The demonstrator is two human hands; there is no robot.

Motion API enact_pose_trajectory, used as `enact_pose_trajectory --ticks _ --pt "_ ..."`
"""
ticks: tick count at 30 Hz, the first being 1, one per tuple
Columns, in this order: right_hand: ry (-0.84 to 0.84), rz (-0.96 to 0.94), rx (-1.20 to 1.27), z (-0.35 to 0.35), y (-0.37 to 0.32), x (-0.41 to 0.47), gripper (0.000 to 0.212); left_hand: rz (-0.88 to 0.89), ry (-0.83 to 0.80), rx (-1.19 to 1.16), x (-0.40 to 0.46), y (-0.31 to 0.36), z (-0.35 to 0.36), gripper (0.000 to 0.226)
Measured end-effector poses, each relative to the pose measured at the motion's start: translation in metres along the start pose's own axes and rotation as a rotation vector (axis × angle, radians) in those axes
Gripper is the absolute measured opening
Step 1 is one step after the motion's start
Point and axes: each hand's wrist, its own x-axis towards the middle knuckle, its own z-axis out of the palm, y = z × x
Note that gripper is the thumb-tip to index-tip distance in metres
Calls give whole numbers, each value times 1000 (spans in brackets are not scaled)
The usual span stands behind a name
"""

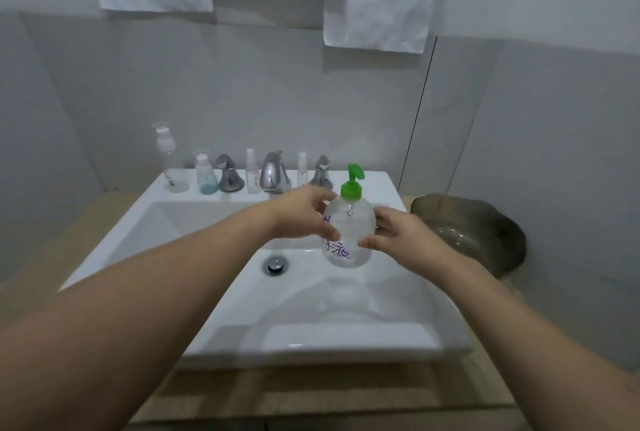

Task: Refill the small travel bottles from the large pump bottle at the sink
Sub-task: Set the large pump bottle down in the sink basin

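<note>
between left hand [304, 212] and right hand [398, 233], gripped: pump bottle [348, 229].

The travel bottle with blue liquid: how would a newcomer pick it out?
Start at the white sink and look along its back ledge, left of the faucet. It is the travel bottle second from the left, beside the left tap handle. Only it has blue liquid at the bottom; its neighbours look clear.
</note>
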Motion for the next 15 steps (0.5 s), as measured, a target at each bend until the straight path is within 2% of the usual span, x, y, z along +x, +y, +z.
enact_pose_trajectory --ticks 3,9,12,15 --pt "-33 43 -23 13 21 0 39 -19 15 -5 5 -18 17 56" --pt "-114 116 -132 32 52 15 51 -61 -6 7 22 -50 38 62" --pt "-126 124 -230 38 55 26 43 -85 -1 -12 28 -63 40 66" --pt "-141 116 -305 45 60 41 33 -100 11 -45 36 -78 41 61"
